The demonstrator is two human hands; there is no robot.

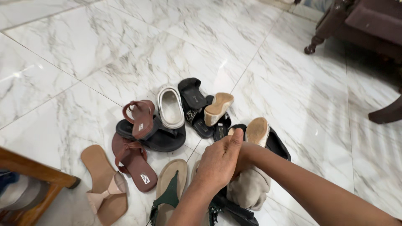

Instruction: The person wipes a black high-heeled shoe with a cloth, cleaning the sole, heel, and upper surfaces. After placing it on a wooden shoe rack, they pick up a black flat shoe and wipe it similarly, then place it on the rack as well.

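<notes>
My left hand (218,162) reaches over a pile of footwear on the marble floor, fingers together and thumb pointing up. It lies over my right hand (247,154), which is mostly hidden. Both hands sit on top of a grey-beige shoe (251,188). What either hand grips is hidden. Just beyond them is a tan sole (256,130) turned up. An olive sandal with a dark green thong strap (169,190) lies under my left forearm. A black sandal (235,212) lies below the grey-beige shoe.
Two brown strap sandals (140,119), a black slipper (161,140), a white clog (170,106), a black slide (191,94) and an upturned tan wedge (217,108) lie further off. A beige bow sandal (104,186) lies left. A wooden rack (37,175) stands lower left, dark furniture legs (314,44) upper right.
</notes>
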